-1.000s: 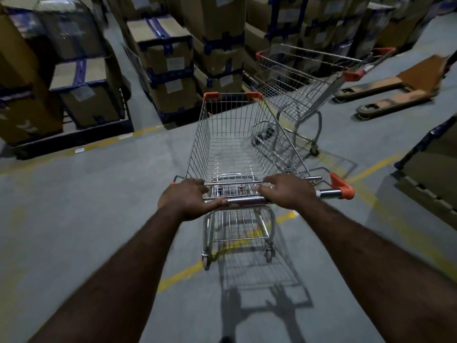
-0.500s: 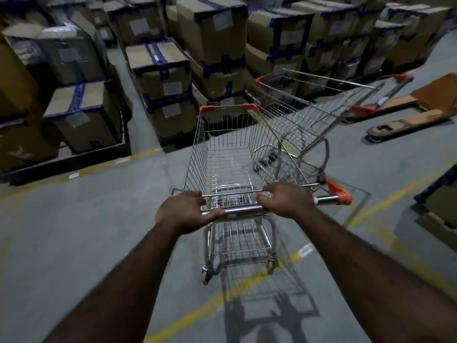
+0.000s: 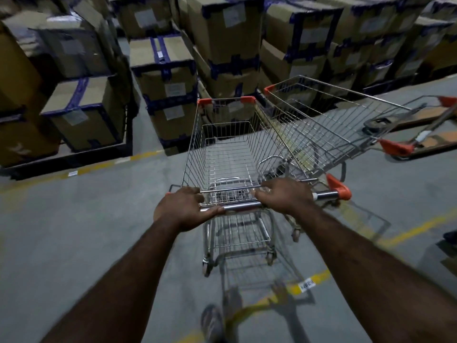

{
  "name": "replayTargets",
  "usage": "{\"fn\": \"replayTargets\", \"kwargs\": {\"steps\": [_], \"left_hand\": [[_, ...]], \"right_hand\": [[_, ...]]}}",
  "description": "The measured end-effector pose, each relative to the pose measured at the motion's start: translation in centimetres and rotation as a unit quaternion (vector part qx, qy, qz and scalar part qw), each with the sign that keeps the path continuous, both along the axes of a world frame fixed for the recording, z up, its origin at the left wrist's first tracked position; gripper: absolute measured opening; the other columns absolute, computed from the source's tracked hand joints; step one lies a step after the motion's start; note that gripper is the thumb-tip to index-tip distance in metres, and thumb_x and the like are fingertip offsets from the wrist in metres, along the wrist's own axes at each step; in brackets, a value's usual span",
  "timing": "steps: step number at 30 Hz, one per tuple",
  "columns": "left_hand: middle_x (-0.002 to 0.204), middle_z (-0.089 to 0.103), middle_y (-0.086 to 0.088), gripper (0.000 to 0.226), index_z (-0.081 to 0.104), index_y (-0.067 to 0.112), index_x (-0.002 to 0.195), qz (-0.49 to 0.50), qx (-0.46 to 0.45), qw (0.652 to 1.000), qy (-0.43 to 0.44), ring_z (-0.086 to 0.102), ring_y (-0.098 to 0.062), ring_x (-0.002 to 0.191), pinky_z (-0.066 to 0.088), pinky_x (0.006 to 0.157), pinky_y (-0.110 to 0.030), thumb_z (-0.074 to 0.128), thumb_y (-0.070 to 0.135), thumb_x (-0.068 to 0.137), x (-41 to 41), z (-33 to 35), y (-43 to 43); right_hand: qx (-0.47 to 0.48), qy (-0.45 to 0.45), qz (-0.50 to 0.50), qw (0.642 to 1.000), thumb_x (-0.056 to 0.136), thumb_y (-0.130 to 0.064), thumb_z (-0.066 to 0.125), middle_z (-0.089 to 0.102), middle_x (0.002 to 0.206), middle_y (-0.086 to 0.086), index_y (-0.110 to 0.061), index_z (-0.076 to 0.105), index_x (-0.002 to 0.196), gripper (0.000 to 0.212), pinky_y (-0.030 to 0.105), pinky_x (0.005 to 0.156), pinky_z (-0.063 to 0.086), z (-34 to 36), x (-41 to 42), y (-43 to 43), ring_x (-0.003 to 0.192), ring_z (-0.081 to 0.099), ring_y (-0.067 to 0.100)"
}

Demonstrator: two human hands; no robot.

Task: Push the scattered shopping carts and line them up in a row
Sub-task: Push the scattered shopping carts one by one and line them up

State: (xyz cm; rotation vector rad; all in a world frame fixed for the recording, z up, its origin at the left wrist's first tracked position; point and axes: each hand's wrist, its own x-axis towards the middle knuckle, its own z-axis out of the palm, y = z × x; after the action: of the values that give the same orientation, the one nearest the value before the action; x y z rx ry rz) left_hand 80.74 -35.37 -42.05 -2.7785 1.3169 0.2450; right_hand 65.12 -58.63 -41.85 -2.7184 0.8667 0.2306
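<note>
Left hand (image 3: 181, 206) and right hand (image 3: 286, 197) clamped the handle (image 3: 237, 207) of the silver wire shopping cart (image 3: 222, 154); the other orange-capped wire cart (image 3: 333, 129) sat just right, skewed.

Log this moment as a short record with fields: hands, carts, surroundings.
left hand: grips handle bar of near cart
right hand: grips same handle bar
near cart: empty, facing stacked boxes
second cart: empty, at near cart's right, angled; contact unclear
floor: yellow line crosses behind near cart
right edge: pallet jack
</note>
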Motion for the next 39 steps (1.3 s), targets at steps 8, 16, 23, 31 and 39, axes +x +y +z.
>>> {"fn": "replayTargets", "kwargs": {"steps": [8, 16, 23, 31, 39], "left_hand": [[0.142, 0.056, 0.008, 0.101, 0.071, 0.032, 0.119, 0.015, -0.015, 1.0, -0.009, 0.055, -0.018, 0.126, 0.046, 0.098, -0.043, 0.015, 0.101, 0.072, 7.7, -0.4, -8.9], [0.152, 0.048, 0.0, 0.114, 0.067, 0.028, 0.129, 0.029, 0.002, 1.0, 0.004, 0.046, -0.021, 0.135, 0.037, 0.106, -0.05, 0.003, 0.101, 0.069, 14.2, -0.5, -17.4], [0.148, 0.051, -0.002, 0.113, 0.07, 0.026, 0.122, 0.054, 0.011, 0.998, 0.001, 0.047, -0.022, 0.133, 0.034, 0.103, -0.052, 0.0, 0.1, 0.071, 17.3, -0.8, -21.8], [0.149, 0.05, -0.006, 0.119, 0.071, 0.025, 0.12, 0.104, -0.001, 0.994, 0.008, 0.043, -0.026, 0.137, 0.035, 0.105, -0.055, -0.008, 0.098, 0.069, 17.9, -1.0, -25.6], [0.146, 0.051, -0.006, 0.12, 0.069, 0.023, 0.122, 0.169, -0.018, 0.985, 0.019, 0.043, -0.027, 0.137, 0.033, 0.107, -0.059, -0.008, 0.098, 0.068, 16.7, -1.2, -28.7]], "right_hand": [[-0.003, -0.018, -0.009, 1.0, 0.073, -0.088, 0.028, 0.066, 0.134, -0.001, -0.032, 0.06, 0.137, 0.091, 0.044, 0.1, 0.046, -0.1, 8.5, -9.3, 0.119, 0.061, 0.024], [-0.002, -0.018, 0.035, 0.999, 0.084, -0.077, 0.032, 0.065, 0.134, -0.001, -0.03, 0.063, 0.135, 0.076, 0.045, 0.103, 0.041, 0.7, 16.2, -18.7, 0.122, 0.058, 0.023], [-0.098, 0.047, 0.058, 0.992, 0.096, -0.065, 0.024, 0.044, 0.157, 0.003, -0.037, 0.051, 0.146, 0.063, 0.072, 0.114, -0.002, -0.4, 21.7, -24.3, 0.151, 0.024, 0.029], [-0.124, 0.053, -0.002, 0.991, 0.095, -0.06, 0.03, 0.036, 0.16, 0.006, -0.031, 0.06, 0.137, 0.059, 0.078, 0.111, -0.001, -0.6, 25.1, -28.1, 0.153, 0.017, 0.032], [-0.11, 0.047, 0.059, 0.991, 0.096, -0.064, 0.03, 0.036, 0.162, 0.004, -0.029, 0.047, 0.148, 0.065, 0.074, 0.115, 0.005, -0.3, 27.6, -32.4, 0.152, 0.023, 0.029]]}}
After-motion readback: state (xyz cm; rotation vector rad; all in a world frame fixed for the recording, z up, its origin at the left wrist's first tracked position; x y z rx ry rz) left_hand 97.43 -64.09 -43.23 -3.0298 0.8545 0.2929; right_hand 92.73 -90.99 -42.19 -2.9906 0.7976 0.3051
